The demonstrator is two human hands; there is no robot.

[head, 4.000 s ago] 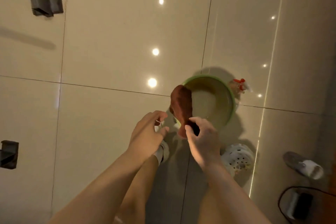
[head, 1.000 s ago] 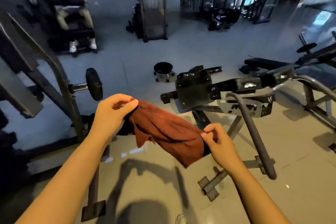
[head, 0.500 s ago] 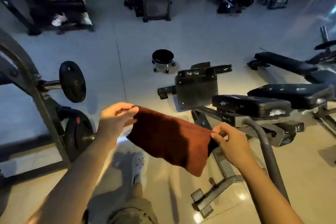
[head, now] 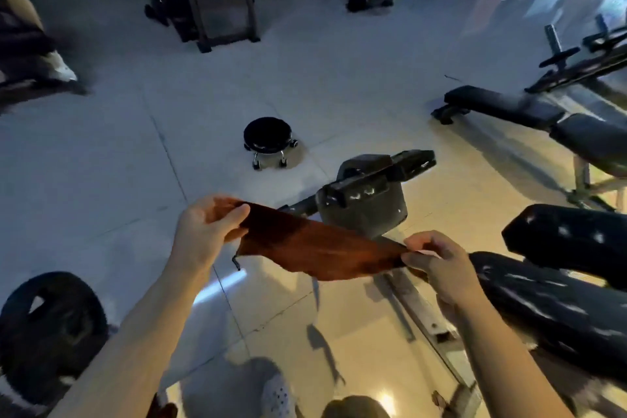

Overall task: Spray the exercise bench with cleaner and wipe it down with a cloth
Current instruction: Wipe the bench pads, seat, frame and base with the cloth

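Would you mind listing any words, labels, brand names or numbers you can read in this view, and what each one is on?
No text can be read.
Exercise bench: only pale glints on the black padding, no lettering.
Weight plate: dark and blurred, no number legible.
Cloth, held between the left hand and right hand: plain, no tag visible.

My arms are bare from the frame's lower edge to the wrists — no sleeves, watch or bands on my left hand [head: 203, 231] or right hand [head: 437, 265]. Below, one foot wears a white perforated clog [head: 276, 397] — and a knee [head: 354, 409] is covered in drab fabric.
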